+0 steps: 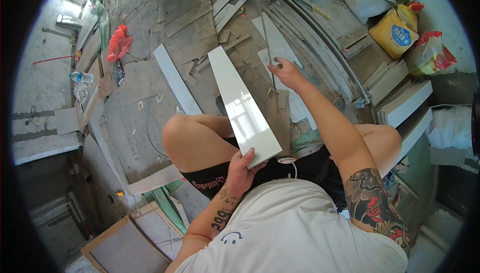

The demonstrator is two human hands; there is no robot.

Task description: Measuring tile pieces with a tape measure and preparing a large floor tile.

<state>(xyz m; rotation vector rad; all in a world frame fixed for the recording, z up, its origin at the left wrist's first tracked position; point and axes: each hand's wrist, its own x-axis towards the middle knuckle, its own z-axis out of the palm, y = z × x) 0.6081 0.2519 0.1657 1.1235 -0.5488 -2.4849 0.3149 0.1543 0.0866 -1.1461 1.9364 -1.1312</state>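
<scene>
My left hand (241, 169) grips the near end of a long, glossy white tile strip (240, 100), thumb on top and fingers beneath. The strip slants away over my lap, its far end over the floor, with bright reflections on its face. Out to the right, my right hand (288, 73) is closed, thumb and forefinger pinched on a long thin rod (268, 40). White strips (285, 48) lie beneath and beside that hand. What the rod belongs to cannot be made out.
Another pale strip (176, 80) lies left of the held one. Offcuts (190, 21) litter the floor ahead. Long metal rails (320, 38) run along the right, near a yellow sack (394, 37) and stacked boards (407, 103). A red plastic bag (119, 44) and a bottle (81, 77) are left.
</scene>
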